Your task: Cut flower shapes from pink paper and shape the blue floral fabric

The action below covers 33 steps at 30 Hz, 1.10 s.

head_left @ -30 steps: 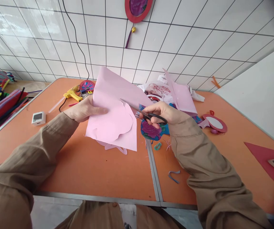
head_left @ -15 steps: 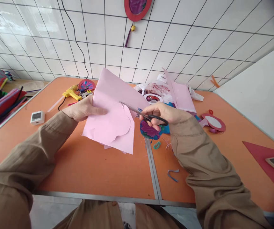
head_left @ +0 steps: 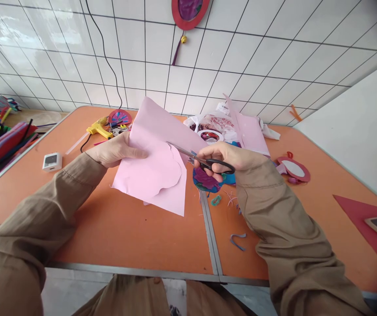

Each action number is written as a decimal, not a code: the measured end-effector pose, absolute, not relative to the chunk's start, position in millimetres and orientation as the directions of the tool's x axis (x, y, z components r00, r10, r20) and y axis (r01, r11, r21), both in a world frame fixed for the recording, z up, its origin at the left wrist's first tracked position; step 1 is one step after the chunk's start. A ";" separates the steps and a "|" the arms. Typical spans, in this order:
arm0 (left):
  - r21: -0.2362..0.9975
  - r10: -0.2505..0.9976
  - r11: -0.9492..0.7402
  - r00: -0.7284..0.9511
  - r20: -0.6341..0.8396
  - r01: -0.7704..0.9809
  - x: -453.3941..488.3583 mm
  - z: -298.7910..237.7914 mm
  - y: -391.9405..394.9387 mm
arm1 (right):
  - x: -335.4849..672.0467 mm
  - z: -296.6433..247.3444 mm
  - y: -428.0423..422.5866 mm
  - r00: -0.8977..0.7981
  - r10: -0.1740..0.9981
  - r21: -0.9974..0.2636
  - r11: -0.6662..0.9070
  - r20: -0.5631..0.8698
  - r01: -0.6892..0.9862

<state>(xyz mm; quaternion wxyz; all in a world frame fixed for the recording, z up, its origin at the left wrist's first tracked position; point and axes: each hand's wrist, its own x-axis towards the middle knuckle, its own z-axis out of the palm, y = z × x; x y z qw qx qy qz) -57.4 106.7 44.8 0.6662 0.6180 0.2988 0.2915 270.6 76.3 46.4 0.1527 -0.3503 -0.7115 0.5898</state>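
A pink sheet of paper (head_left: 149, 171) is raised over the orange table, with a curved cut running through its right part. My left hand (head_left: 118, 151) grips the sheet's left edge, thumb on top and the other fingers behind. In my right hand (head_left: 219, 158) are black-handled scissors (head_left: 218, 165), closed around by the fingers. Their blades point left and lie at the cut, near the upper middle of the sheet. Behind and below the scissors lies a blue and purple patterned piece (head_left: 204, 181), partly covered by my right hand.
On the orange table (head_left: 126, 237) are a yellow glue gun (head_left: 99, 127), a small white device (head_left: 52, 162), a plastic bag (head_left: 219, 125), another folded pink sheet (head_left: 254, 134), a red-framed oval (head_left: 295, 169) and a red sheet (head_left: 359, 219). Colourful strips (head_left: 4, 149) lie at far left.
The paper has shifted slightly, its lower right corner a little lower. The scissors and my right hand have moved slightly to the right. Both hands keep their hold.
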 end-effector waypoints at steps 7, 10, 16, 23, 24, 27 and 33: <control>0.991 0.761 0.122 0.646 -0.060 -0.052 -55.7 46.5 103.2 | 271.8 40.6 78.7 -0.757 0.641 -0.969 0.080 -0.128 0.232; 0.984 0.750 0.159 0.659 -0.065 -0.084 -53.5 46.7 100.5 | 269.4 39.6 79.3 -0.767 0.633 -0.972 0.104 -0.100 0.212; 0.975 0.738 0.187 0.672 -0.057 -0.123 -48.1 39.8 96.7 | 262.6 38.7 80.5 -0.799 0.601 -0.979 0.152 -0.021 0.139; 0.972 0.760 0.190 0.647 -0.058 -0.136 -46.2 40.1 94.2 | 262.8 47.4 78.4 -0.797 0.601 -0.973 0.138 -0.065 0.184; 0.974 0.761 0.184 0.646 -0.055 -0.134 -46.6 40.3 94.3 | 263.1 48.0 77.7 -0.790 0.609 -0.972 0.132 -0.074 0.193; 0.978 0.753 0.167 0.656 -0.047 -0.122 -48.1 40.5 94.9 | 263.4 47.8 76.3 -0.762 0.640 -0.970 0.110 -0.096 0.215; 0.983 0.736 0.169 0.672 -0.074 -0.077 -51.1 42.0 96.7 | 266.0 43.5 77.6 -0.731 0.671 -0.967 0.085 -0.122 0.240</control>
